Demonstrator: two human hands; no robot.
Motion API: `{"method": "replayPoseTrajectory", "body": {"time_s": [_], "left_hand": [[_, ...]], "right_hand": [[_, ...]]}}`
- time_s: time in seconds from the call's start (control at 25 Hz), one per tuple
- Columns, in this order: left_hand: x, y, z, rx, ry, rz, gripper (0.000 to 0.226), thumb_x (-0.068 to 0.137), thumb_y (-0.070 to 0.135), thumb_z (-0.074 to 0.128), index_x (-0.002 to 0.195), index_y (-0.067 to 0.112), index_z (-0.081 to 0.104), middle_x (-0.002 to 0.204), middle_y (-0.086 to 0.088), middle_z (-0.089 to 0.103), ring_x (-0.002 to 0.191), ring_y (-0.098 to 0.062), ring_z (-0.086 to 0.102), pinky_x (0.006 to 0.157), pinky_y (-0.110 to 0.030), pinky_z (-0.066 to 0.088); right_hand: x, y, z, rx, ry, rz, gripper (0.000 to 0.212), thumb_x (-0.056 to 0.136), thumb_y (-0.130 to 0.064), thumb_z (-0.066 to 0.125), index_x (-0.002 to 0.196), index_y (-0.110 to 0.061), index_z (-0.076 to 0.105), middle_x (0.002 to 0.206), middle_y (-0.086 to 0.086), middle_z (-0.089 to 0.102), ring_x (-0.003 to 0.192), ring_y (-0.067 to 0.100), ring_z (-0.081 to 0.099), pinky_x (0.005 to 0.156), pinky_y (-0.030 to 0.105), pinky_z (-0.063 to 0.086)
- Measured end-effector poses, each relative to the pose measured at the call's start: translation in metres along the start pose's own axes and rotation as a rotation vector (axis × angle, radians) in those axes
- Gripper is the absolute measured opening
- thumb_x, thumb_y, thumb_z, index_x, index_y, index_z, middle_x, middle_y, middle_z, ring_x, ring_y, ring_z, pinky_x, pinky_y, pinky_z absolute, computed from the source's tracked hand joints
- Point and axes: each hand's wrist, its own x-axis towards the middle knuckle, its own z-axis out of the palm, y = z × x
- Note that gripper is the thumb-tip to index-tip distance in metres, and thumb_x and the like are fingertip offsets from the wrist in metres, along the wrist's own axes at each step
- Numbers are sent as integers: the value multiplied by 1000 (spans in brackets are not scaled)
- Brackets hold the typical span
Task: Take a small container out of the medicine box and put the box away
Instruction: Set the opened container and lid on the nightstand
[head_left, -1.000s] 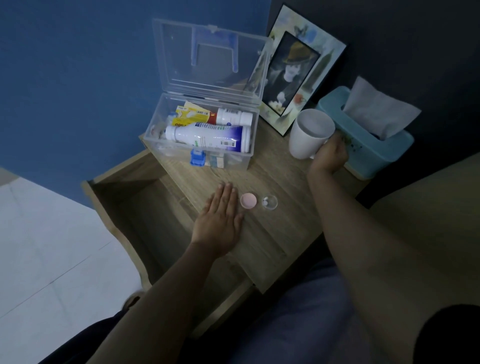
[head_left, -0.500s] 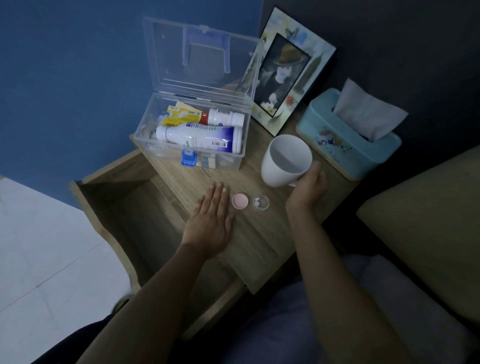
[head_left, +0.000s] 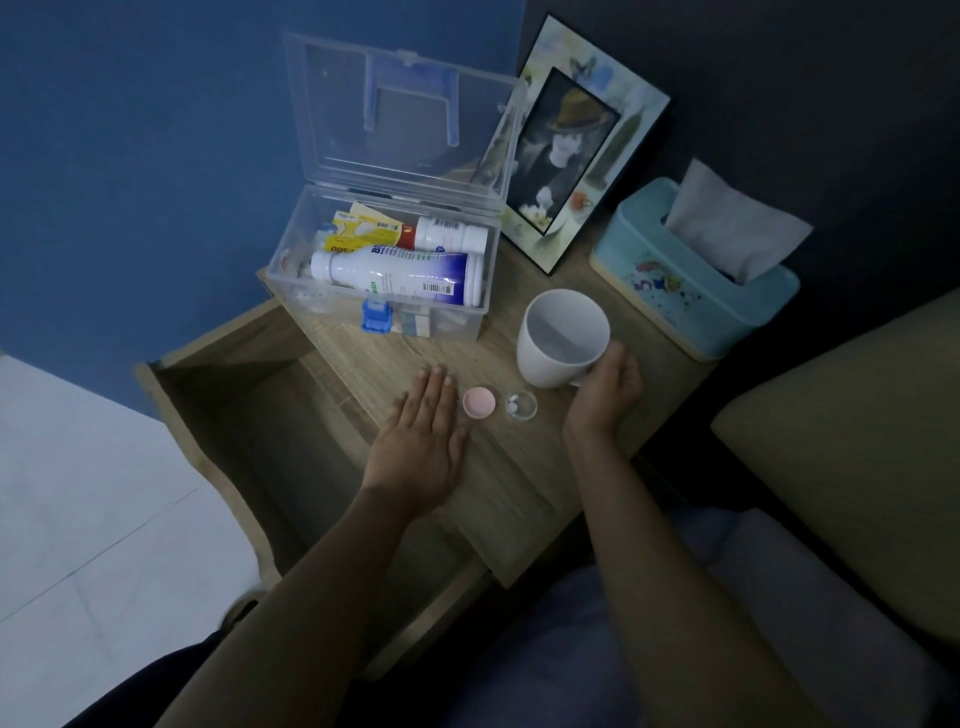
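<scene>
The clear plastic medicine box (head_left: 291, 291) stands on the wooden nightstand (head_left: 498, 467) with its lid up; bottles and packets lie inside it. In front of it sit a small clear container (head_left: 521, 405) with white pills and, just left of that, its pink lid (head_left: 479, 401). My left hand (head_left: 423, 441) lies flat on the nightstand, fingers together, just left of the pink lid. My right hand (head_left: 605, 389) grips a white mug (head_left: 563, 338) to the right of the container.
The nightstand's drawer (head_left: 234, 415) is pulled out at the left. A framed picture (head_left: 582, 150) leans at the back and a teal tissue box (head_left: 691, 286) stands at the right. A beige cushion (head_left: 857, 441) lies at far right.
My right hand has brought the white mug from beside the tissue box forward and left, close to the small container. The left hand has stayed flat in place.
</scene>
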Motion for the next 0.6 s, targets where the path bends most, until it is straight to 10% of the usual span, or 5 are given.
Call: {"method": "replayPoseTrajectory", "body": {"time_s": [0.36,0.6], "left_hand": [[0,0,-6,25,-34,-2,64,99,45,12,150,11,-9,160,-7,-14,146,-19,-17,112,-31,-12],[-2,-37,-52,-24,317,-57,64,95,46,13,146,11,-1,153,-4,-7,144,-19,-8,114,-34,-2]], "right_hand": [[-4,-13,-11,-238,-12,-62,16,98,-24,40,99,-13,51,89,5,58,75,10,56,67,15,46],[10,-81,17,-373,-45,-721,22,90,-17,43,91,2,54,93,13,50,84,13,47,72,8,36]]}}
